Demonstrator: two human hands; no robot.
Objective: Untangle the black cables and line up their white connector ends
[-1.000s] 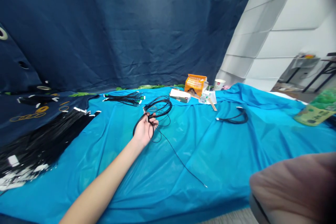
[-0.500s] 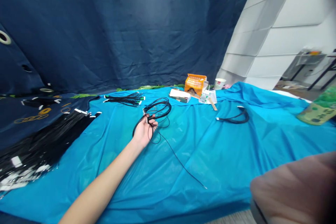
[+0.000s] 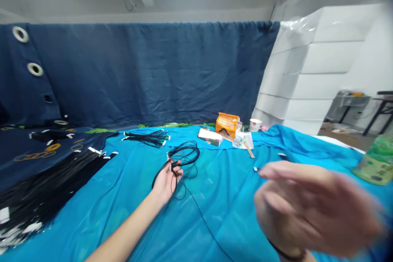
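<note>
My left hand [image 3: 167, 178] grips a looped bundle of thin black cable [image 3: 187, 153] above the blue cloth [image 3: 129, 192]. One loose strand trails from it toward the front edge of the view. Close to the camera, my right hand [image 3: 310, 204] is raised at the right and smeared by motion, with a dark band at its wrist. Whether its fingers hold anything I cannot make out. Behind it, a bent black cable bundle is mostly covered; only its white ends [image 3: 256, 169] peek out.
A pile of black cables [image 3: 52, 184] lies at the left, a smaller bundle [image 3: 145, 138] at the back. Farther back stand an orange bag [image 3: 226, 126], a small box [image 3: 210, 136] and a paper cup [image 3: 255, 125]. A green bag [image 3: 376, 166] lies at the right edge.
The view has tilted up, so the table sits lower. My right hand has come up and inward from the lower right corner, covering the bent bundle. My left hand keeps its hold.
</note>
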